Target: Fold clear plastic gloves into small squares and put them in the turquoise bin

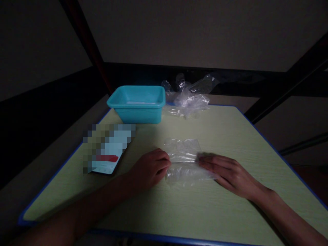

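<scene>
The clear plastic sheet point(183, 155) is laid flat but not yet smooth, pinched by the left hand point(153, 167); for the right hand point(229, 171), grip cannot be told (the plastic gloves point(188, 100) are left crumpled).

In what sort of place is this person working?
Probably a dim indoor room, perhaps at home: a small blue-edged table stands before what looks like a plain wall, with a phone lying on it.

Your only view looks from your head, forward and down across the table point(225, 130), near enough that your left hand point(151, 169) and right hand point(228, 171) fall just below its middle, with the wall point(192, 34) filling the top.
</scene>
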